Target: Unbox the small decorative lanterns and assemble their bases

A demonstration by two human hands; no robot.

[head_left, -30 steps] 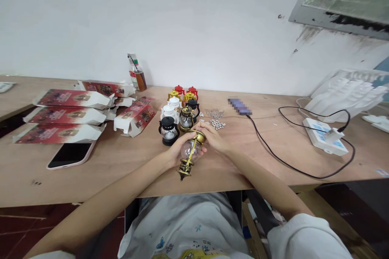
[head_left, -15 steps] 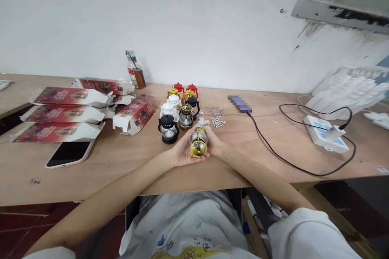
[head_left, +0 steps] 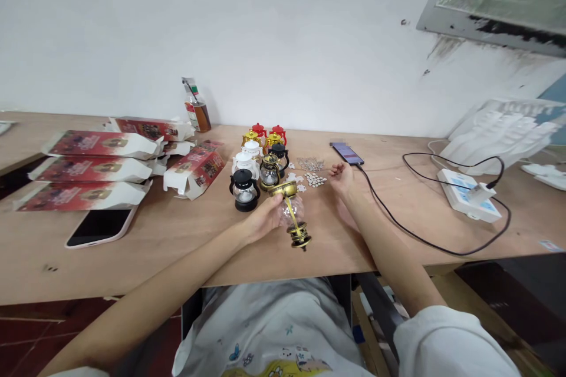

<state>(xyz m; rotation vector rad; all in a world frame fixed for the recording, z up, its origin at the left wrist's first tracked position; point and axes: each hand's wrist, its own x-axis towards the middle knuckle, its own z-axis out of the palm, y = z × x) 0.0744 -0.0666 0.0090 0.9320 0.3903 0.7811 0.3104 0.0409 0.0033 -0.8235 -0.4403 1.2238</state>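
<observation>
My left hand (head_left: 262,221) grips a small gold lantern with a clear globe (head_left: 292,212), tilted on its side just above the wooden table (head_left: 177,230). Away from the lantern, my right hand (head_left: 341,176) rests palm up with curled fingers beside a scatter of small white pieces (head_left: 315,179) and a pile of tiny metal parts (head_left: 311,163). A cluster of little lanterns in black, white, gold and red (head_left: 259,166) stands just behind the held one.
Red and white cartons (head_left: 91,168) lie stacked at the left, with a phone face down (head_left: 101,226) in front. A spray bottle (head_left: 197,105) stands by the wall. Another phone (head_left: 347,152) with a black cable (head_left: 398,224) leads to a power strip (head_left: 469,201); white moulded trays (head_left: 499,132) sit far right.
My right hand let go of the gold lantern and moved back and right toward the small parts. My left hand kept the lantern and turned it so its top points toward me.
</observation>
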